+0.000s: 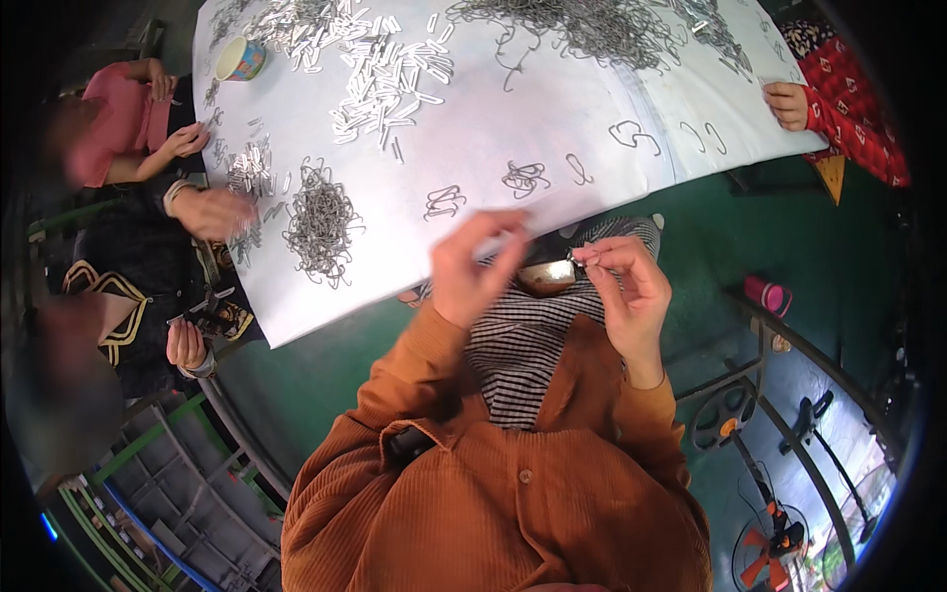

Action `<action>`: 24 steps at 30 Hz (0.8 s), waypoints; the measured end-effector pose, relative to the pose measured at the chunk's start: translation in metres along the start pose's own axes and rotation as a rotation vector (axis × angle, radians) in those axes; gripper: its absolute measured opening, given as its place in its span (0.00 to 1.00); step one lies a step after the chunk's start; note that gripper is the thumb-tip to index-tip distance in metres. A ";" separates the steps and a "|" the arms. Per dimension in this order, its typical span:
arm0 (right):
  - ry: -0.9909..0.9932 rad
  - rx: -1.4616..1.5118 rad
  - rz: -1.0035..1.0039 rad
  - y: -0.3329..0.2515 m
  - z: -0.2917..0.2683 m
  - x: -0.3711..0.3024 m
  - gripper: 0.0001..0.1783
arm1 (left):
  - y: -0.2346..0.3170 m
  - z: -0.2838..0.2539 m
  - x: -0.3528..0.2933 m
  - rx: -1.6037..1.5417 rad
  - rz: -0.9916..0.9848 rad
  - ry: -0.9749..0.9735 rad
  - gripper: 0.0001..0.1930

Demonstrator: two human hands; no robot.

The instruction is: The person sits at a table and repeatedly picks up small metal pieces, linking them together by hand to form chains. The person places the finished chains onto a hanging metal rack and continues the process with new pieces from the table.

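My left hand [480, 264] is over the table's near edge, smeared by motion, and I cannot tell whether its fingers hold anything. Out past the edge, above my lap, my right hand [633, 296] has thumb and fingertips pinched on something small and dark that I cannot make out. Between the two hands, at my lap, a shiny metal-faced object [548, 274] shows; its kind is unclear. Closest to my left hand on the white-covered table [395, 232] lie a small group of bent wire hooks [445, 202] and another small heap of hooks [525, 178].
A dense pile of wire hooks [323, 222] lies left; a larger tangle [612, 35] is at the back. Silvery strips [380, 89] spread near a paper cup [241, 60]. Co-workers' hands [209, 212] are at the left edge, another hand [787, 105] at the right.
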State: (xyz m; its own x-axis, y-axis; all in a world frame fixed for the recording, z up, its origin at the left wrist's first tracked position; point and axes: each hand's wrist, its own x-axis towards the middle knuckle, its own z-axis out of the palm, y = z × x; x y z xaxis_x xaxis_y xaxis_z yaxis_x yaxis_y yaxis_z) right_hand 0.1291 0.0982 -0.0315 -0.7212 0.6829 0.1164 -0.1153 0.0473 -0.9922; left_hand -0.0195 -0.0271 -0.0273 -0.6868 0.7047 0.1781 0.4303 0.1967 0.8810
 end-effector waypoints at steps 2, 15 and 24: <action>-0.004 -0.016 -0.019 0.000 0.002 -0.001 0.05 | -0.042 -0.025 0.022 0.214 -0.017 0.202 0.07; -0.044 -0.180 -0.086 -0.002 0.006 0.002 0.07 | -0.128 -0.070 0.080 0.761 -0.135 0.178 0.08; -0.072 -0.232 -0.072 -0.009 0.013 0.003 0.04 | -0.029 -0.037 0.035 -0.609 -0.421 -0.198 0.09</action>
State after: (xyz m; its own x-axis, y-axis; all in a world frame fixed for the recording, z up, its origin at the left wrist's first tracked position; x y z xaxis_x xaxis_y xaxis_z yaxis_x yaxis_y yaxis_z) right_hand 0.1192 0.0903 -0.0212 -0.7643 0.6186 0.1822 -0.0147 0.2658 -0.9639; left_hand -0.0775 -0.0339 -0.0303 -0.5788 0.7738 -0.2574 -0.2828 0.1055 0.9534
